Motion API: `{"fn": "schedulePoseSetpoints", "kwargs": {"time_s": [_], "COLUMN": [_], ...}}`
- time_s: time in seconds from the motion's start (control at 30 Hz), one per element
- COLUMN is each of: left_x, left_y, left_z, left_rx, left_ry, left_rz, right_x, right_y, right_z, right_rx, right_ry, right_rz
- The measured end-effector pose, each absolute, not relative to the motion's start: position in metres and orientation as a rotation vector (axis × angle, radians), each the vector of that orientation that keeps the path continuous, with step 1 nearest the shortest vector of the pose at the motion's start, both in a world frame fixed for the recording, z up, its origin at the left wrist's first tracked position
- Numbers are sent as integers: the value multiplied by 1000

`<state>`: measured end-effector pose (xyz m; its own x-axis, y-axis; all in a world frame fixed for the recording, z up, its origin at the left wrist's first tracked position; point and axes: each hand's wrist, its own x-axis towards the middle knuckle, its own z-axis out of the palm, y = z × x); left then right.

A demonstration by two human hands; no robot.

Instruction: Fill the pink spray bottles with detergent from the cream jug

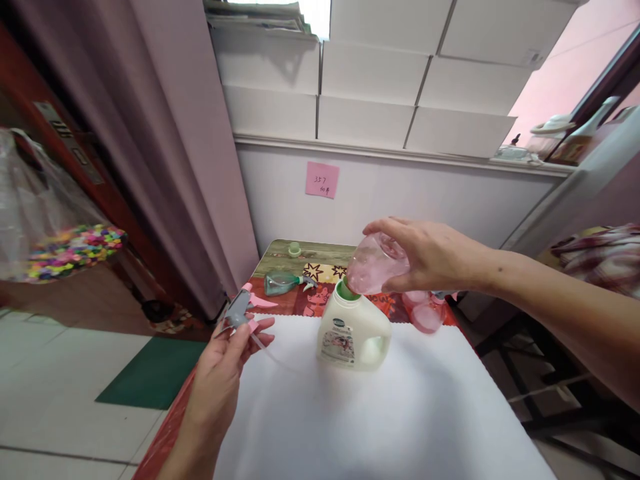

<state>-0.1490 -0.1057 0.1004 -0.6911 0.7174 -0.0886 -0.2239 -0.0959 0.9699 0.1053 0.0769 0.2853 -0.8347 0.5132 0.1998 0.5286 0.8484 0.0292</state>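
Observation:
My left hand (227,363) is closed on a grey and pink trigger spray head (239,310), whose thin clear tube points down to the right. In my right hand (425,253) is a clear pink bottle (367,267), tipped over with its mouth end down at the opening of a cream-coloured jug (340,333). The jug stands upright on the white table cover, with a green ring inside its neck and a handle on its right. Whether liquid is flowing I cannot tell; the bottle's mouth is partly hidden at the jug's neck.
A green spray bottle (281,283) lies behind my left hand, and a green cap (295,249) sits at the table's back. Another pink bottle (426,315) lies right of the jug. White boxes (370,120) line the shelf above.

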Motion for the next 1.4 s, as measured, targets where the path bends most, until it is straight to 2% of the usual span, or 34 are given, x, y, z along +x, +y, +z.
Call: {"fn": "schedulePoseSetpoints", "kwargs": {"time_s": [0.33,1.07,1.4], "left_x": [-153,-152,-146], "left_y": [-103,-101,-101], "left_z": [102,100,105], "left_rx": [230,183,184], "left_ry": [1234,1203,1207], "left_rz": [1946,1991,1977], "right_x": [97,101,116], "right_y": [82,85,90], "right_z": [289,294,281], "right_rx": [-750,-771,-753], "right_ry": [-2860,-2824,-2759], "right_rz": [-121,-110,5]}}
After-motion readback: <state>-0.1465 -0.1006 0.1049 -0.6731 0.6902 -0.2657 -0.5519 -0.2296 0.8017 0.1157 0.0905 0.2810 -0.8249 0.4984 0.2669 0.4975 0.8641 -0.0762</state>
